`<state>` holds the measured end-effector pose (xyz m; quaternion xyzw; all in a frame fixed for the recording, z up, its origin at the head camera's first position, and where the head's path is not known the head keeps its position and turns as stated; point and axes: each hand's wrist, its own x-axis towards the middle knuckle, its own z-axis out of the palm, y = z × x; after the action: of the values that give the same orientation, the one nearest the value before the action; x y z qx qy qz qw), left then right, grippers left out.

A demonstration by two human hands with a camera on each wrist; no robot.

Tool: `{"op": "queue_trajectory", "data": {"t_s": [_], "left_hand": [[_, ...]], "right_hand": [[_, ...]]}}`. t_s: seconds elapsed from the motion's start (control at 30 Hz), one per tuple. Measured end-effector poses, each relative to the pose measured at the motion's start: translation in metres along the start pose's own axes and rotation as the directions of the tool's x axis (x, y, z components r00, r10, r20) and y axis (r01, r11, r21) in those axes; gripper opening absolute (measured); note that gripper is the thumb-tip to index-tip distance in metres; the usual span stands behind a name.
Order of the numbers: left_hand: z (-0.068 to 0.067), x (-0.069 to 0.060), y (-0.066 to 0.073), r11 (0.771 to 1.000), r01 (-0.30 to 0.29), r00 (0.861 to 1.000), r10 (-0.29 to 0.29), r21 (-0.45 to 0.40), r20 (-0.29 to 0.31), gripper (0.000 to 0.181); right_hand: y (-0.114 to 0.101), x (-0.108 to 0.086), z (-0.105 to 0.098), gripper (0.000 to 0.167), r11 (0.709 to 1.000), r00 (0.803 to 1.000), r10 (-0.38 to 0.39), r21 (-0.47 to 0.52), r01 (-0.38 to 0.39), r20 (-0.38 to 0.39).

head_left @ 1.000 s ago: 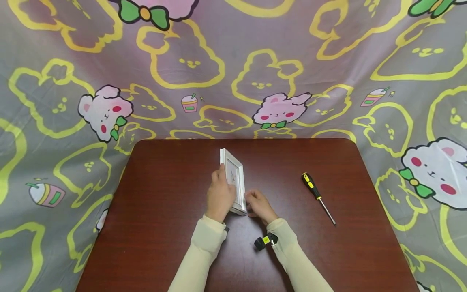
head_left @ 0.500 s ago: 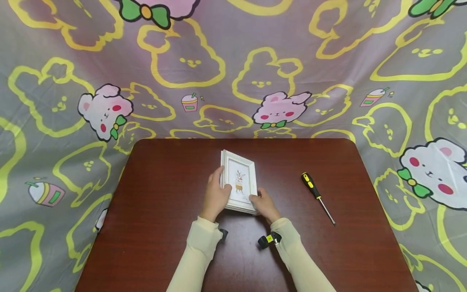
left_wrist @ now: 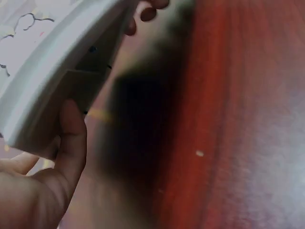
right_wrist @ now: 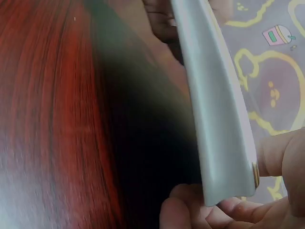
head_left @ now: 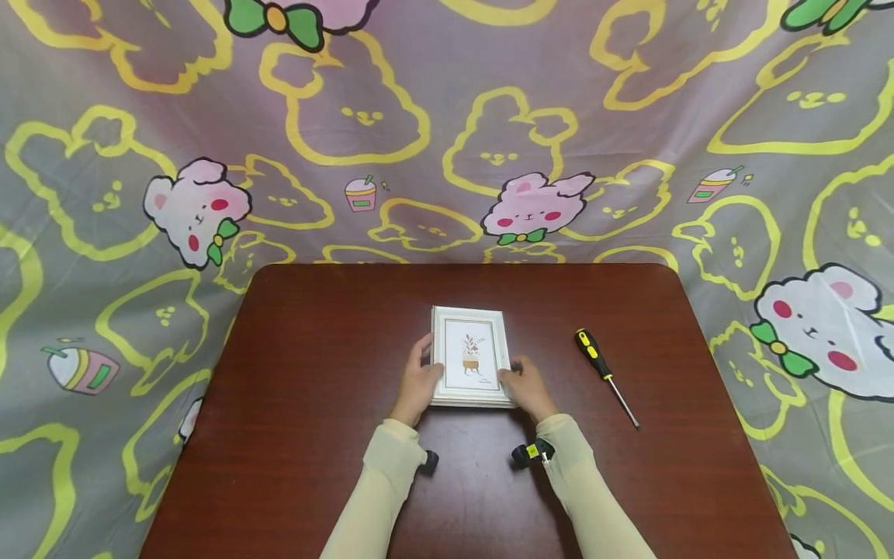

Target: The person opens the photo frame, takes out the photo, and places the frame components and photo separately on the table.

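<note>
By the left hand [head_left: 417,382] and the right hand [head_left: 531,390], a white rectangular picture frame [head_left: 469,314] with moulded edges, holding a white plant print [head_left: 469,357], is gripped at opposite sides above a glossy red-brown wood-grained table [head_left: 321,349]. To the right, a metal-shafted screwdriver [head_left: 602,368] with black-and-yellow handle is laid; behind, grey cartoon-patterned cloth [head_left: 433,70] is hung.
</note>
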<state>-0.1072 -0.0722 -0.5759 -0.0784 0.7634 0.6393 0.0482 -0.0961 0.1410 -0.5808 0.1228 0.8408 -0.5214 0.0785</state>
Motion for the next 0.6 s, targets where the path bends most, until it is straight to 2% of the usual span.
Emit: {"op": "queue_trajectory", "data": {"t_s": [0.13, 0.27, 0.43, 0.6], "left_hand": [[0.004, 0.004, -0.011, 0.999, 0.03, 0.998, -0.029, -0.022, 0.047, 0.066], [0.007, 0.004, -0.017, 0.999, 0.034, 0.997, -0.034, 0.016, 0.063, 0.066], [0.012, 0.001, -0.009, 0.991, -0.019, 0.999, 0.015, 0.129, 0.035, 0.065], [0.018, -0.001, 0.002, 0.968, -0.053, 0.999, 0.052, 0.245, 0.013, 0.065]], "right_hand": [[0.002, 0.001, -0.005, 0.032, 0.997, 1.0, 0.03, -0.068, -0.029, 0.003], [0.003, 0.0, -0.005, 0.037, 0.987, 0.998, 0.051, -0.153, -0.044, 0.043], [0.0, 0.0, -0.004, 0.052, 0.969, 0.997, 0.056, -0.245, -0.041, 0.054], [-0.002, 0.001, -0.004, 0.063, 0.955, 0.998, 0.06, -0.292, -0.049, 0.03]]}}
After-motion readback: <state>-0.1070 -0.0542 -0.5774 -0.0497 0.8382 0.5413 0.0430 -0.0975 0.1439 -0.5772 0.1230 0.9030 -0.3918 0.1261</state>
